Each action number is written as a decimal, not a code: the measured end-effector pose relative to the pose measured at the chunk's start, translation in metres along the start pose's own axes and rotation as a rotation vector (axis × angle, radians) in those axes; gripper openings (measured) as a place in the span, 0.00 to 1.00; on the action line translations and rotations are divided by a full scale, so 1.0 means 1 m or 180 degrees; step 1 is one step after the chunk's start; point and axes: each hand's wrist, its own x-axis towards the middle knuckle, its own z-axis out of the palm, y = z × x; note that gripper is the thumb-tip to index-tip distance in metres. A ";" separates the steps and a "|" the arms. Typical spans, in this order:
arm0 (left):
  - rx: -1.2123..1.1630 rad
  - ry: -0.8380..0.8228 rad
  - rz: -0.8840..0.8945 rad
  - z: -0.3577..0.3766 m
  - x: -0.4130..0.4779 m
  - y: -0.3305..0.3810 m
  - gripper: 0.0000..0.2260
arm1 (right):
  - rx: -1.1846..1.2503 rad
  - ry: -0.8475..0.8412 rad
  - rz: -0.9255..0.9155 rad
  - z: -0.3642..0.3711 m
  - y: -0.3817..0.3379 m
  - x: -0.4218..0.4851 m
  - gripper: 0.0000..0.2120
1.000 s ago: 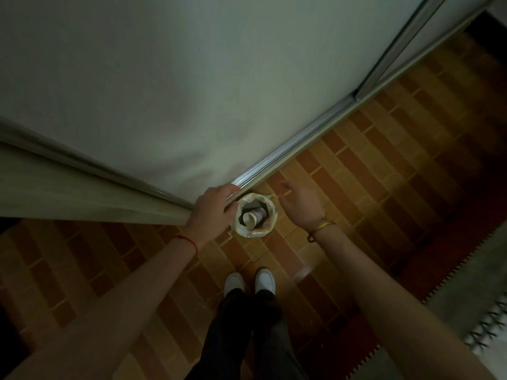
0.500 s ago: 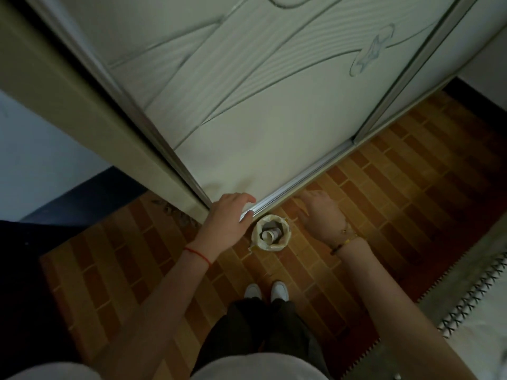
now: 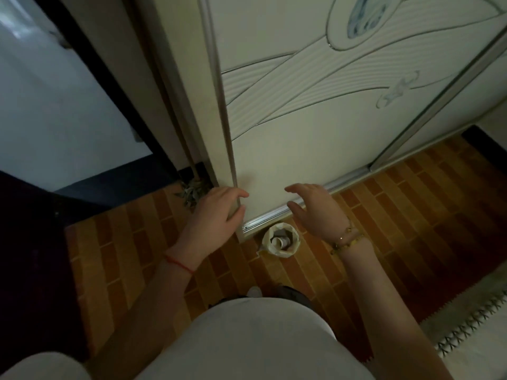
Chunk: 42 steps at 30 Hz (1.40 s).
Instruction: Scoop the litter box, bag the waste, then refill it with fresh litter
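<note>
At sliding door (image 3: 288,149): left hand (image 3: 216,215) curling grip round its edge; right hand (image 3: 315,212) hovering, grip spread, holding nothing. No litter box showing. Small bag-lined waste bin (image 3: 293,246) sitting on floor (image 3: 411,215) beside door track (image 3: 263,219): looking light, liner flimsy; taking rim advisable.

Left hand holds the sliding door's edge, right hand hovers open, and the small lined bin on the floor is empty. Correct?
Not empty: the head view shows a pale rolled item inside the small lined bin. The left hand does hold the edge of the sliding door, and the right hand hovers open.
</note>
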 end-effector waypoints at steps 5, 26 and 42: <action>-0.0008 0.0438 -0.0200 -0.015 -0.039 0.002 0.13 | 0.0132 0.0036 -0.0547 -0.010 -0.021 -0.006 0.18; -0.0031 0.2390 -0.2647 0.057 -0.226 0.112 0.16 | -0.0317 -0.1295 -0.3053 -0.018 -0.069 -0.028 0.17; 0.0171 0.3376 -0.4344 0.113 -0.384 0.158 0.12 | -0.0603 -0.2333 -0.4608 0.074 -0.206 -0.124 0.19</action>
